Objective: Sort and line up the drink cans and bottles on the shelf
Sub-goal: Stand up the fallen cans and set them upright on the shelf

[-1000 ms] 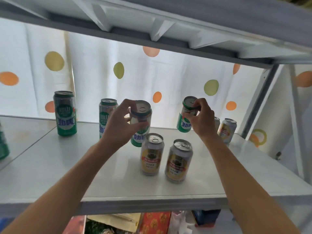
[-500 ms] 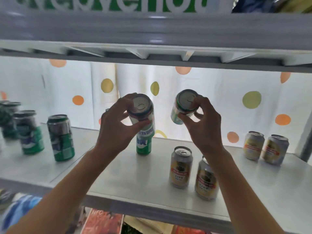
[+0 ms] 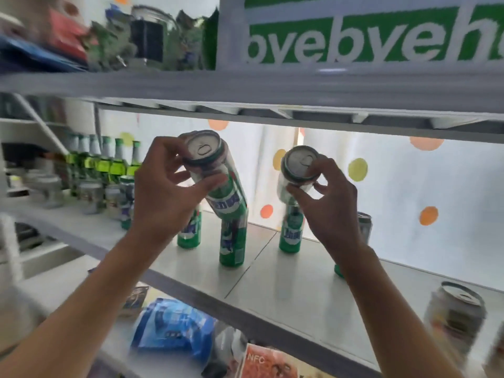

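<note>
My left hand [image 3: 163,197] grips a tall green can [image 3: 218,175] near its top, tilted and lifted above the white shelf [image 3: 272,285]. A second green can [image 3: 298,166] is held up by its rim in my right hand [image 3: 327,205], lid toward me. Below them three green cans stand upright on the shelf: one at the left [image 3: 189,233], one in the middle [image 3: 233,241], one at the right [image 3: 291,231]. Green bottles [image 3: 106,162] and several more cans [image 3: 120,197] stand in rows at the shelf's far left.
A gold and silver can [image 3: 454,320] stands at the shelf's front right; another can [image 3: 364,227] shows behind my right wrist. The upper shelf edge [image 3: 245,85] hangs close above, with a green lettered sign [image 3: 368,36]. Packets fill the lower shelf [image 3: 174,328].
Both hands have carried their green cans leftward along the shelf, and the view has swung left. The bottles at the far left have come into sight; the gold cans have slid to the right edge.
</note>
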Demonstrator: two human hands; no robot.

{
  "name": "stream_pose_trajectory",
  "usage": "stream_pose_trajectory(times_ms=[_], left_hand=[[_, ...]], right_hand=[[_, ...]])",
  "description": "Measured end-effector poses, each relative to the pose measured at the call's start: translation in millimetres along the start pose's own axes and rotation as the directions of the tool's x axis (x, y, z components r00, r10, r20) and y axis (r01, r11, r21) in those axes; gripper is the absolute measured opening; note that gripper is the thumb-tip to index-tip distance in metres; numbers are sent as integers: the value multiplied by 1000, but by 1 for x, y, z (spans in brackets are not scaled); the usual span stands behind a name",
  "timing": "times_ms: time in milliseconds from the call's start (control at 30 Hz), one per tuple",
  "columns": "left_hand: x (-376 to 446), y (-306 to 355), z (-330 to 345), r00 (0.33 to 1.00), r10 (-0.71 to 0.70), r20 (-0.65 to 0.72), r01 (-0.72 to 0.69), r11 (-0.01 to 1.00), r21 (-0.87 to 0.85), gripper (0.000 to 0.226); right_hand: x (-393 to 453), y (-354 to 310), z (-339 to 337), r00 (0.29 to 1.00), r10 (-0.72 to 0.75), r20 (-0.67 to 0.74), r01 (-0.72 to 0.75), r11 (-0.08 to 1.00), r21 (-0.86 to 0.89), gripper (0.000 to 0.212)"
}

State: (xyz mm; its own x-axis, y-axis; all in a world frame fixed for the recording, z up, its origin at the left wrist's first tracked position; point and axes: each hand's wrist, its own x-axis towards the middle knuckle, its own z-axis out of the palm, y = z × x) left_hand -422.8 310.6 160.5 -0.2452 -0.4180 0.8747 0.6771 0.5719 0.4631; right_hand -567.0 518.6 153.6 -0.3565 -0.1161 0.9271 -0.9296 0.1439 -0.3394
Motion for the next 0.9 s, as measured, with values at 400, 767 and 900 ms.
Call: stream_pose_trajectory(times_ms=[400,767,900], left_hand=[[68,-80,-138,988,34,-151,-21,996,90,55],[136,-165,-151,998,-65,2,65,994,86,51],[164,-194,-144,985,-129,117,112,984,141,49]], right_hand=[[24,-58,190,990,-132,47,127,988,90,35],[46,-43,265,996,72,48,-74,996,45,39],[63,-28,275,983,134,124,-137,990,21,39]])
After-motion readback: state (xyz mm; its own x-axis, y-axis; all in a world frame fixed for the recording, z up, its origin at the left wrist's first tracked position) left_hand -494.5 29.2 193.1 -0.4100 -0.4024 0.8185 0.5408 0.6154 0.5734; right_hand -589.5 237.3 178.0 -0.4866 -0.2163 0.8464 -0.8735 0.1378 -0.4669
